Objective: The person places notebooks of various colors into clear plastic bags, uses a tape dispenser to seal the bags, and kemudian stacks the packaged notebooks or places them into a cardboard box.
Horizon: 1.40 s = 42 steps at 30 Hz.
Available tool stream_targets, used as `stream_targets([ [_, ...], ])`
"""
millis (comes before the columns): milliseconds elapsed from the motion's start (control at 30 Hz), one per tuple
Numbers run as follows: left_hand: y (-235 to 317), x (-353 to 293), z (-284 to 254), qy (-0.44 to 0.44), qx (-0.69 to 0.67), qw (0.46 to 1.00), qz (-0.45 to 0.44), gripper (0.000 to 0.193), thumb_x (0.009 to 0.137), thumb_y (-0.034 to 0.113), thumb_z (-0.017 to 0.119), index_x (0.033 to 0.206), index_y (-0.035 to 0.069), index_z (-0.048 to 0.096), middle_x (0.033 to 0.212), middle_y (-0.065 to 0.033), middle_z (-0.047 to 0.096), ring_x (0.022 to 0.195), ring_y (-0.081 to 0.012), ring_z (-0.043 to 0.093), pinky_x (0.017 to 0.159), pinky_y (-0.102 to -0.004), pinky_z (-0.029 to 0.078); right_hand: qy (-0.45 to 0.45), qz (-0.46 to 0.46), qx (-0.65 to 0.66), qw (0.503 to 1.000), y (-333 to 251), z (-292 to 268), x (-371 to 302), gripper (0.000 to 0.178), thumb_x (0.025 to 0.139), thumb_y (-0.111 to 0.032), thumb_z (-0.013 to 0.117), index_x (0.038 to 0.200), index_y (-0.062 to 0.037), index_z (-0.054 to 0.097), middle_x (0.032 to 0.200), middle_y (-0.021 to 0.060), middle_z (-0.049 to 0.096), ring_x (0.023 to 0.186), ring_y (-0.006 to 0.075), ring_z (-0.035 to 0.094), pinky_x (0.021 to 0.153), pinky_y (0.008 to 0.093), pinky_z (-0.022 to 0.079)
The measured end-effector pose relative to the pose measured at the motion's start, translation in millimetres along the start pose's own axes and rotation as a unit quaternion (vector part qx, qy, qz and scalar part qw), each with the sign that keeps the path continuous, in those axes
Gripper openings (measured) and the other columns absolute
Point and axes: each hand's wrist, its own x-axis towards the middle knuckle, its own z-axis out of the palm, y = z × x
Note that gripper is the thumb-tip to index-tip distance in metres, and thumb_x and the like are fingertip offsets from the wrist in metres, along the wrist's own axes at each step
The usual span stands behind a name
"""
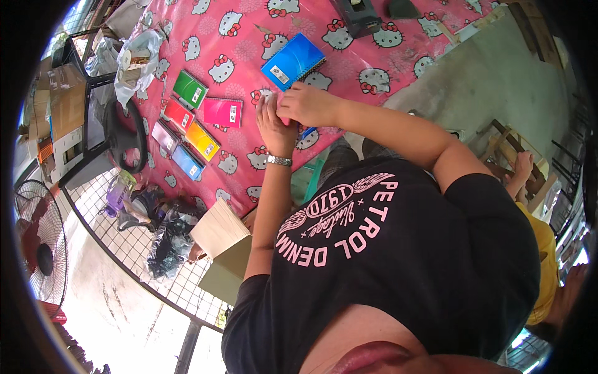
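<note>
My left hand (274,128) and my right hand (308,105) meet over the near edge of the table. Both have bent fingers, closed around a small pink thing (284,116) that is mostly hidden; its kind does not show. A bit of blue (307,133) peeks out below my right wrist. Just beyond my fingers lies a larger blue spiral notebook (293,61). Left of my hands, several small spiral notebooks lie close together: magenta (223,112), green (190,89), red (179,113), yellow (203,139), lilac (165,136) and light blue (188,162).
A pink cat-print cloth (205,47) covers the table. At its far side stands a dark grey object (358,15), perhaps a tape dispenser. A plastic bag (138,62), a cardboard box (65,93) and a fan (42,243) are on the left. Another person in yellow (541,262) sits at right.
</note>
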Motion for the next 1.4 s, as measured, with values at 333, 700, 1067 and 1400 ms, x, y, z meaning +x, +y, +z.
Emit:
stream_targets([
  [333,-52.7,13.7,3.0,-0.103,-0.3,0.92,-0.231,0.013,0.086,0.008,0.06,0.098,0.005,0.063,0.082,-0.0077,0.07,0.065,-0.0119,0.065,0.058,-0.0239,0.05,-0.051,0.19,0.02,0.98,108.0,-69.0,-30.6,0.011,0.076,-0.012,0.059,0.086,-0.0082,0.064,0.078,0.006,0.065,0.076,0.0231,0.063,0.07,0.0363,0.047],
  [700,-47.6,-22.5,-3.1,-0.147,-0.157,0.977,0.009,0.01,0.078,0.006,0.064,0.087,0.01,0.067,0.087,-0.0044,0.068,0.085,-0.0233,0.064,0.082,-0.0373,0.049,-0.294,0.235,0.216,0.901,121.7,-84.0,-53.1,0.011,0.069,-0.003,0.059,0.076,-0.0065,0.066,0.073,0.0099,0.066,0.073,0.023,0.065,0.064,0.0357,0.049],
  [1067,9.4,26.1,22.5,0.014,0.027,0.999,-0.036,0.042,0.083,0.017,0.059,0.122,0.004,0.05,0.13,-0.0179,0.047,0.123,-0.0332,0.041,0.099,-0.0448,0.034,-0.126,0.3,0.114,0.939,157.5,-78.3,8.1,0.02,0.074,-0.008,0.065,0.094,-0.0071,0.061,0.082,0.0107,0.065,0.081,0.0305,0.062,0.071,0.0408,0.048],
  [1400,48.4,18.9,63.7,-0.139,0.094,0.986,0.019,0.078,0.082,0.033,0.058,0.143,0.001,0.021,0.151,-0.0191,0.014,0.14,-0.0375,0.009,0.112,-0.0531,0.007,-0.075,0.116,-0.037,0.99,128.5,-19.6,42.2,0.035,0.087,-0.026,0.054,0.117,-0.0076,0.056,0.121,0.0114,0.056,0.113,0.0266,0.052,0.093,0.0423,0.042],
])
